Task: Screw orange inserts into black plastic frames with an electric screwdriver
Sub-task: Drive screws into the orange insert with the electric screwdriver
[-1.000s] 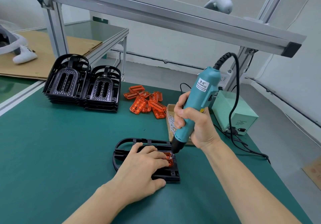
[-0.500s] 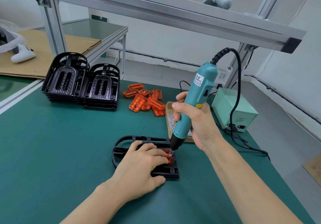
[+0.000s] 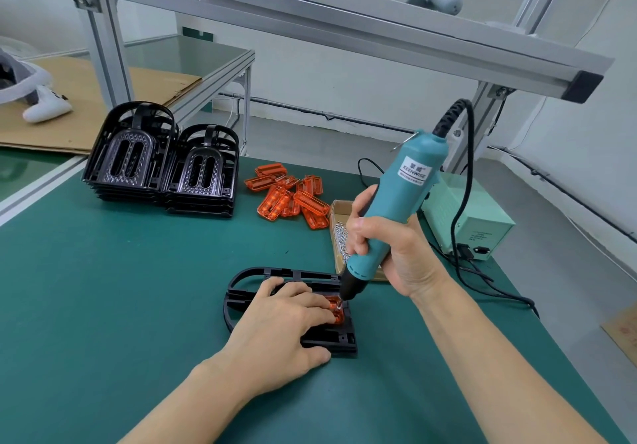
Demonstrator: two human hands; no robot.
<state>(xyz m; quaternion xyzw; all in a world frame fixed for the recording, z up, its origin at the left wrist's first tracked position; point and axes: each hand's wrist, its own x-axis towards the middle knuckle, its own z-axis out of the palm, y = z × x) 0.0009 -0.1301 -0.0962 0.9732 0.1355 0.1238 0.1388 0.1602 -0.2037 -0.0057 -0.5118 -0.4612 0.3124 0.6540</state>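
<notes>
Left hand [image 3: 286,326] flat on black frame [image 3: 248,280], fingers straight, pressing orange insert [image 3: 336,311] into it, centre of green tabletop [image 3: 120,288]. Right hand [image 3: 389,250] wrapped round teal electric screwdriver [image 3: 396,202], tilted, bit touching insert's far corner. Spare orange inserts [image 3: 293,199] heaped behind, beside screw box [image 3: 339,230]. Two frame stacks [image 3: 162,164] far left. Power unit [image 3: 472,216] at right edge

Right hand [image 3: 389,254] grips the screwdriver [image 3: 393,209], its tip apparently on the orange insert [image 3: 337,310]; left hand [image 3: 286,326] presses the black frame [image 3: 241,280].
</notes>
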